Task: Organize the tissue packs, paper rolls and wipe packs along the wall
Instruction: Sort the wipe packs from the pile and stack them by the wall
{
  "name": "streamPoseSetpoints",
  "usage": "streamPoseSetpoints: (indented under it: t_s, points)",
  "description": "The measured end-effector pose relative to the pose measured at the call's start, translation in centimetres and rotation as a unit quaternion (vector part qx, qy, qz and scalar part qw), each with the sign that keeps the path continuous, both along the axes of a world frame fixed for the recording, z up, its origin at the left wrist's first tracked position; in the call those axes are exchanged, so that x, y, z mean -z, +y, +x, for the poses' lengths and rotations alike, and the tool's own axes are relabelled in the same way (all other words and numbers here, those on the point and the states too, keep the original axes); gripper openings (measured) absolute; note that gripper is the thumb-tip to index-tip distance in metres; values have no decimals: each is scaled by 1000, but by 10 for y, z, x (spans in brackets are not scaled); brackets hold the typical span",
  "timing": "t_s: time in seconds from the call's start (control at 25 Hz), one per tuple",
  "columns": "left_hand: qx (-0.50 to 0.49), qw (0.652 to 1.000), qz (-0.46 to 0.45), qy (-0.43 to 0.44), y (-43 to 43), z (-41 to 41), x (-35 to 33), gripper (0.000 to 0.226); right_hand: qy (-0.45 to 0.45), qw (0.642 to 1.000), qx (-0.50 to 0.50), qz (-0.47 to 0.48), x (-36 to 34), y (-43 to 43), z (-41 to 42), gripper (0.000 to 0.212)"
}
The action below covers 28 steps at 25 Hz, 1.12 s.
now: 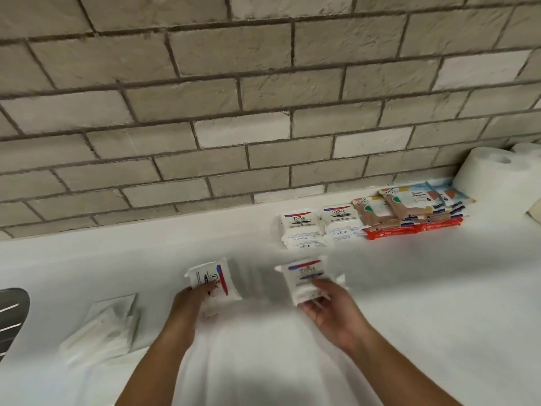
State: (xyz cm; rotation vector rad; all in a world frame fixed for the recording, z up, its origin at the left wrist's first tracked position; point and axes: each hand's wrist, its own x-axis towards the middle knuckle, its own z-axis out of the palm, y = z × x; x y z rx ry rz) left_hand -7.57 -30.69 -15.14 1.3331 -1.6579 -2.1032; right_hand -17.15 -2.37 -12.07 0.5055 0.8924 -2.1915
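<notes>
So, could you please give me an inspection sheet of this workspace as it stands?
Surface: white counter, blurred near the hands.
Job's things: stacked Dove packs, patterned wipe packs on red baby wipe packs and paper rolls sit along the brick wall; plain white packs lie loose at left.
Clutter: nothing seen.
Hands: left hand grips a Dove pack; right hand holds a second Dove pack.
Cables: nothing seen.
Surroundings: metal sink drainer at left edge.

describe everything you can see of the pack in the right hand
The white Dove pack is a soft, squarish plastic pouch with a red and blue stripe over blurred print. The right hand grips its near edge, label facing up, right of the other Dove pack. Blur hides whether it rests on the counter.
</notes>
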Motion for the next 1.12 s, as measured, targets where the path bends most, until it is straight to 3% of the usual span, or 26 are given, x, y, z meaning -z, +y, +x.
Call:
streamPoseSetpoints:
  t_s: [0.16,0.32,0.52,0.68,0.8,0.96,1.12]
  points:
    - [-52,989,115,77,39,-30,-16,9,46,997,52,37,-30,7,-75,18]
    - [-37,972,185,138,68,-69,-35,13,74,992,65,78,-46,12,-144,24]
    - [-37,965,209,154,98,-122,-45,27,105,962,72,242,-14,26,-200,79]
    - [-40,961,222,158,118,-159,-48,30,125,939,77,310,-3,30,-206,64]
    - [-54,957,235,161,129,-185,-56,26,139,932,90,322,-2,28,-203,68]
    - [-19,958,244,150,136,-213,-53,32,152,918,87,357,-2,28,-195,35]
    - [-40,988,131,70,144,-221,-38,52,178,905,121,367,2,28,-188,61]
